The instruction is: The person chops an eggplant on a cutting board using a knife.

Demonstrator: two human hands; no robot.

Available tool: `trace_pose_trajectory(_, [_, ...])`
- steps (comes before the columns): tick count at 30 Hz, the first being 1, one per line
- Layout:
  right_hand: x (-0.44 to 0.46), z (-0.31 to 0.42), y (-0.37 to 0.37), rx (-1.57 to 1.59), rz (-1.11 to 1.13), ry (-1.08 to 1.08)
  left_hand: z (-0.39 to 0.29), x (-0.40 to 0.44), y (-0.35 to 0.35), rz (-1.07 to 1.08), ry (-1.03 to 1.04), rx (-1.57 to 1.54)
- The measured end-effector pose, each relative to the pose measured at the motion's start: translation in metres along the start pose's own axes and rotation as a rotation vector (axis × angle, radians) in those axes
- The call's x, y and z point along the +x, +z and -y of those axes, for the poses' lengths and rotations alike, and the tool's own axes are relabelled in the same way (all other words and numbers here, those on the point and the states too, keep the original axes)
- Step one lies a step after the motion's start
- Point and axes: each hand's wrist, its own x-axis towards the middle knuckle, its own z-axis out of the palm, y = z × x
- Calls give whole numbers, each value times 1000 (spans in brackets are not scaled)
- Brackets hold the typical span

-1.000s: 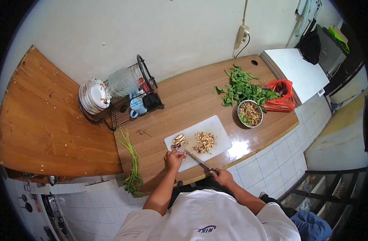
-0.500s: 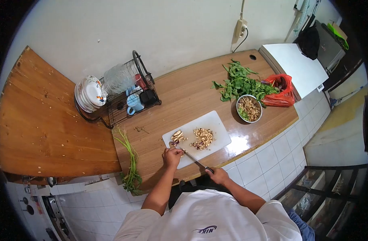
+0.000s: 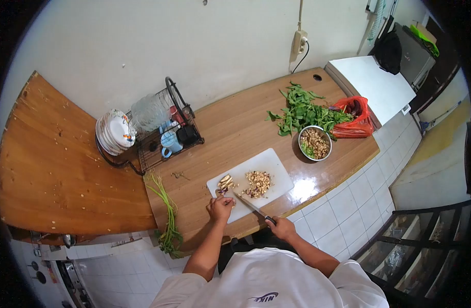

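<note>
My left hand (image 3: 221, 209) rests at the near left edge of the white cutting board (image 3: 274, 160), its fingers pinched together. Whatever small thing they hold is too small to make out. In my right hand (image 3: 282, 228) is the dark handle of a kitchen knife (image 3: 252, 206), whose blade slants over the board with its tip pointing away to the left. Just beyond the tip lies a heap of finely chopped pale pieces with dark skin (image 3: 258, 184). A smaller pile of longer cut strips (image 3: 226, 181) sits beyond my left hand.
A metal bowl (image 3: 301, 150) of chopped pieces stands to the right, beside leafy greens (image 3: 305, 110) and a red plastic bag (image 3: 354, 129). Green stems (image 3: 168, 215) lie along the left edge. A dish rack (image 3: 186, 110) with cups and plates stands at the back left.
The view has shifted slightly. My left hand has drawn back a little toward me, and the gap between its fingers and the knife blade has widened. The knife stays in my right hand.
</note>
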Motion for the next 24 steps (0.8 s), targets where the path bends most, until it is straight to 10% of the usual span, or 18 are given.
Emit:
trace_pose_trajectory(10, [-24,-18,-12,-81,-94,26,-49,8,0,-50,142,-320])
trace_pose_trajectory(15, [-24,-22,-13,-168,-118,3,-56,22,-6,189,483,73])
trace_pose_trajectory(24, [-25,-26,-18,-133,-89,33,-40,30,-24,-56,260,51])
